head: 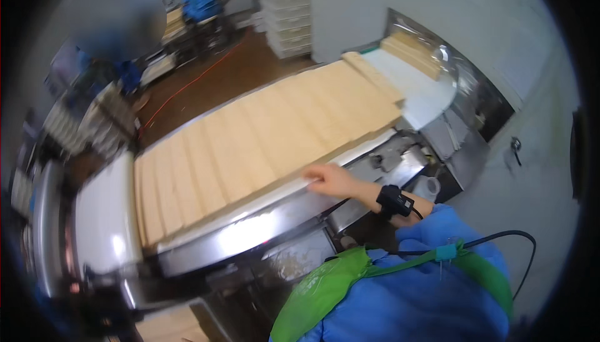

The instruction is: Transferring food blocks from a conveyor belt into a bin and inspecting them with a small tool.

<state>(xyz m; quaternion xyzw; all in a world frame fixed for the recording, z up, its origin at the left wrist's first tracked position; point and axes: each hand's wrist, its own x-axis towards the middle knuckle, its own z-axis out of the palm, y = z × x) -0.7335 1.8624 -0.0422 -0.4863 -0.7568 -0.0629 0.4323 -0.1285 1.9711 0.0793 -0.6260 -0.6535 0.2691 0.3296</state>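
Observation:
My right hand (328, 180) hovers at the near edge of a conveyor, with the fingers bent and a gap between them and the thumb. Nothing shows in its grasp. Beside it, a broad pale yellow layer of dough-like sheet (262, 131) covers the belt in overlapping folds. White belt (422, 84) is visible at the far right end, where a thicker pale slab (412, 53) lies in a metal-framed wall opening. A black device (394, 201) is strapped to my right wrist. My left hand is out of view.
A steel rail (253, 232) borders the conveyor, and a white roller (105, 220) crosses its left end. Below lies a tray with a pale sheet (173, 325). White crates (286, 13) are stacked behind. A person in blue (199, 2) sits farther back. An orange cable (187, 86) crosses the floor.

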